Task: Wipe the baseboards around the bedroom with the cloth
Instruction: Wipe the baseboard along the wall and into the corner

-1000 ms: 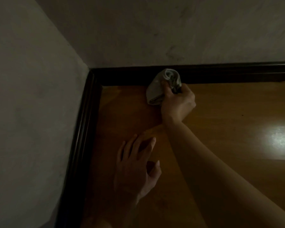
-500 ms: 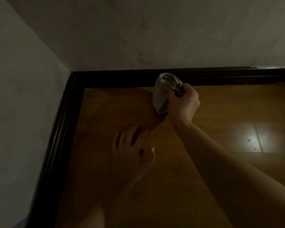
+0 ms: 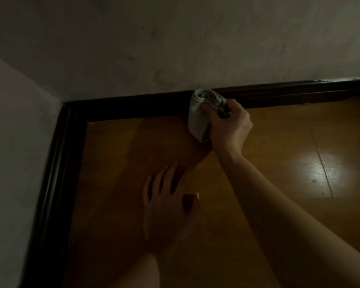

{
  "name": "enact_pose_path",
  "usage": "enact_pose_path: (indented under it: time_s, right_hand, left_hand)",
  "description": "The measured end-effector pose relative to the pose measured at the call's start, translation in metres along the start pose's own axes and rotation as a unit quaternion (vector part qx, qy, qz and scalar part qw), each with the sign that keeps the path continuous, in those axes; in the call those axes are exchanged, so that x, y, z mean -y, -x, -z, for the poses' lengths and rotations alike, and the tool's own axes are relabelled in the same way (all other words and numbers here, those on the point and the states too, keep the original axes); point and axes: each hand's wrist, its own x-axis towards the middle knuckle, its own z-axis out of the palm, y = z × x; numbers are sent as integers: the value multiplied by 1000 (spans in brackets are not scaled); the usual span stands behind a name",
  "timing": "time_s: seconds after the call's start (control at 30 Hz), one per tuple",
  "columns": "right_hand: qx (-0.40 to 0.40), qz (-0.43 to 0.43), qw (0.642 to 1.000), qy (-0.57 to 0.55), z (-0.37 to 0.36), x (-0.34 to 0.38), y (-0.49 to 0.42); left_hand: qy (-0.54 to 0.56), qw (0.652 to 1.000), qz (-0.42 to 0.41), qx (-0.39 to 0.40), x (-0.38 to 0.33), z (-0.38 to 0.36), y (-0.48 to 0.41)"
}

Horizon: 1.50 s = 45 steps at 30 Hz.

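A dark, almost black baseboard runs along the foot of the far wall and turns the corner down the left wall. My right hand grips a bunched pale grey cloth, whose top end touches the far baseboard a little right of the corner. My left hand rests flat on the wooden floor, fingers spread and pointing toward the far wall, nearer to me than the cloth.
The floor is glossy orange-brown wood with a bright light patch at the right. Pale, scuffed walls meet in a corner at the upper left. The room is dim.
My right hand has slid the cloth to the right along the far baseboard, away from the corner. The view has shifted, and my left hand has flattened onto the floor.
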Motion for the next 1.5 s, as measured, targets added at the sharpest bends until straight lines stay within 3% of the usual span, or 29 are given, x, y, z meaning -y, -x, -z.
enact_pose_path:
  time_s: [0.13, 0.37, 0.6, 0.8, 1.17, 1.33, 1.5]
  right_hand:
    - [-37, -19, 999, -25, 8, -2, 1]
    - [26, 20, 999, -23, -27, 22, 18]
    - [-23, -8, 999, -40, -11, 9, 11]
    - [32, 17, 999, -33, -24, 17, 15]
    - [-76, -34, 996, -36, 27, -8, -9]
    - [8, 18, 1000, -7, 4, 3, 0]
    - [-30, -19, 999, -27, 29, -5, -13]
  left_hand:
    - [-7, 1000, 6, 17, -1, 0, -2]
    - [-19, 1000, 14, 15, -3, 2, -2]
    - [-6, 1000, 8, 8, -1, 0, -2]
    - [-16, 1000, 11, 9, -2, 0, -2]
    - [-19, 1000, 13, 21, -1, -2, -2]
    - [-13, 1000, 9, 6, -1, -3, -1]
    - [-22, 999, 20, 23, -1, -4, -1]
